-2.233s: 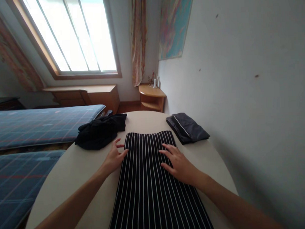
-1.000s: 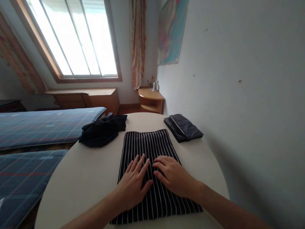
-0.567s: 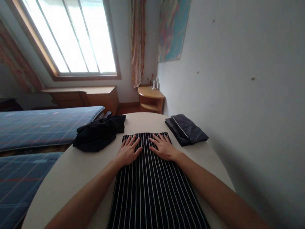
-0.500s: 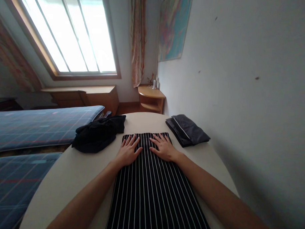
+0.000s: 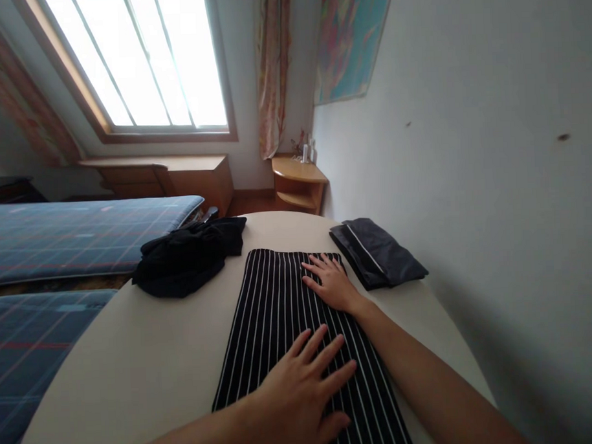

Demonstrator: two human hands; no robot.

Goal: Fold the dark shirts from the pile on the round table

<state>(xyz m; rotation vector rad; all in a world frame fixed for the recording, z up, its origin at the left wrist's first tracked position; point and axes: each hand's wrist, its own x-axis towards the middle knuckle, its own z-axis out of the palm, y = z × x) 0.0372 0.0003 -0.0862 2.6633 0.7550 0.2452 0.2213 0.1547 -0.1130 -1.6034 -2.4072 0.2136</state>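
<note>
A black cloth with thin white stripes (image 5: 274, 307) lies flat and folded lengthwise on the pale round table (image 5: 135, 357). My right hand (image 5: 330, 280) rests with fingers spread on its far right corner. Nearer to me, my left hand (image 5: 306, 383) is over the middle of the striped cloth, its fingers apart and slanting to the right. Whether the left palm presses on the fabric or hovers just above it, I cannot tell. The near end of the cloth runs out of view below, partly covered by my left hand and forearm.
A crumpled black garment (image 5: 190, 258) lies at the table's far left. To the far right sits a folded dark grey garment (image 5: 379, 253) with a light piping line. Blue checked mattresses (image 5: 83, 233) stand left of the table, and a white wall (image 5: 494, 195) rises on the right.
My left hand has come back from the cloth's far left edge to its near middle. My right hand stays at the far right corner. The view has shifted slightly.
</note>
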